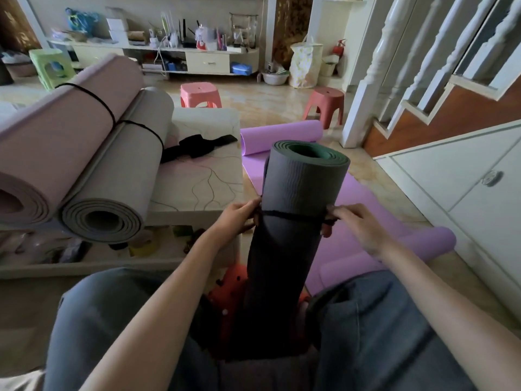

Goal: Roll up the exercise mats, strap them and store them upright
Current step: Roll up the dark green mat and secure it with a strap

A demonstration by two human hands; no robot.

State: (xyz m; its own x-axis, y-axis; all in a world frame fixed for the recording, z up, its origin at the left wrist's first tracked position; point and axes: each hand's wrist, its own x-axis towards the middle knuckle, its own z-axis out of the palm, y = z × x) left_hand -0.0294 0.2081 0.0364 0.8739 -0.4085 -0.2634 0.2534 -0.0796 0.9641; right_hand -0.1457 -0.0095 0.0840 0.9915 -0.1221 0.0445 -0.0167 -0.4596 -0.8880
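Note:
A rolled dark grey mat (298,187) with a green inner face stands upright between my knees. A thin black strap (293,215) circles it about a third of the way down. My left hand (239,217) pinches the strap at the roll's left side, and my right hand (355,224) pinches it at the right side. On the low table to the left lie a rolled pink mat (64,136) and a rolled grey mat (124,176), each with a black strap around it. A purple mat (366,210) lies on the floor behind, partly unrolled, with both ends curled.
A low white table (203,176) carries a loose black strap (197,148). Two red-pink stools (200,94) stand on the floor beyond it. White cabinets (465,187) and a staircase (423,80) line the right side. A cluttered shelf unit fills the back wall.

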